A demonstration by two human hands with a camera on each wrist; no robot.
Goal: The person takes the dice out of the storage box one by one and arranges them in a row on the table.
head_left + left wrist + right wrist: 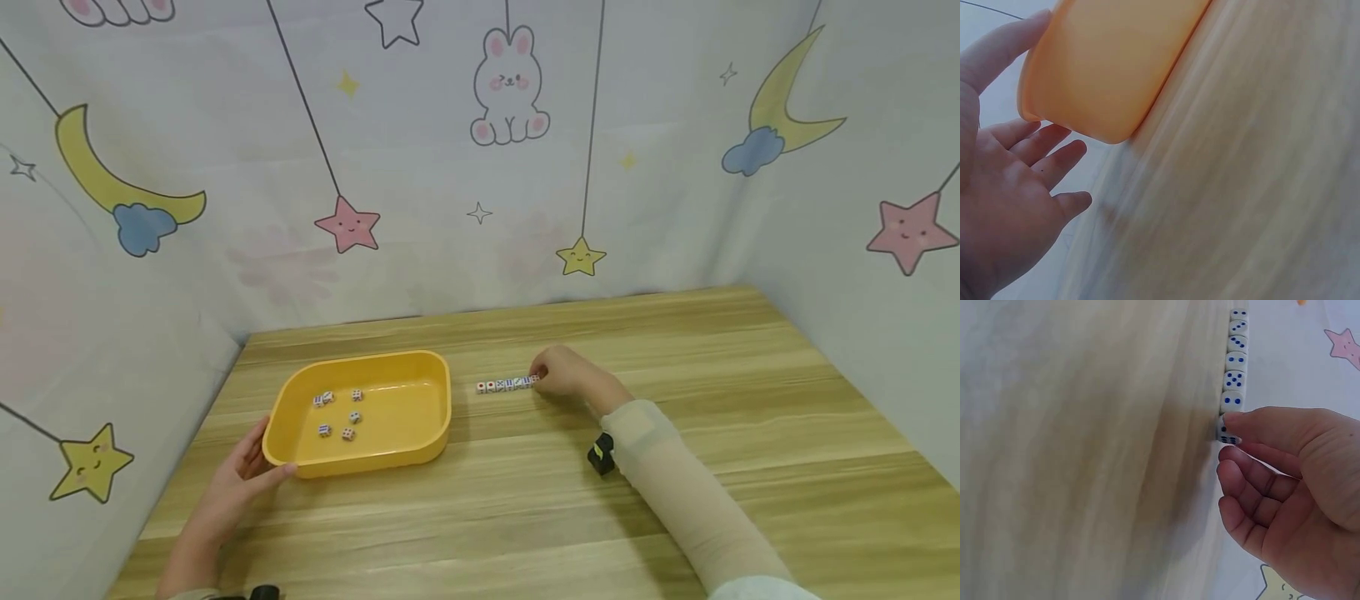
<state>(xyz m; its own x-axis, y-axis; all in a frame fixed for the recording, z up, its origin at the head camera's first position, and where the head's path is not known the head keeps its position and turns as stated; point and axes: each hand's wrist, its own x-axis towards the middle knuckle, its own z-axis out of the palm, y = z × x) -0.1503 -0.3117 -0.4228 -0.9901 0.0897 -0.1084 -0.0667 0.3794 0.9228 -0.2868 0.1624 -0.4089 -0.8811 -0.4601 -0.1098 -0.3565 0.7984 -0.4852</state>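
My right hand point(566, 372) pinches a small white die point(1229, 432) between thumb and fingers at the right end of a straight row of dice point(500, 386). In the right wrist view that die sits close against the last die point(1232, 401) of the row and is slightly tilted. My left hand point(231, 490) rests at the near left corner of a yellow tray point(408, 421). Its thumb lies along the rim and its spread fingers touch the outer side. Inside the tray, several loose dice point(355, 417) lie scattered toward the left.
The wood-grain table point(510, 517) carries the tray on the left and the dice row to the right of it. A pale curtain point(427, 150) printed with moons, stars and a rabbit stands behind and at both sides.
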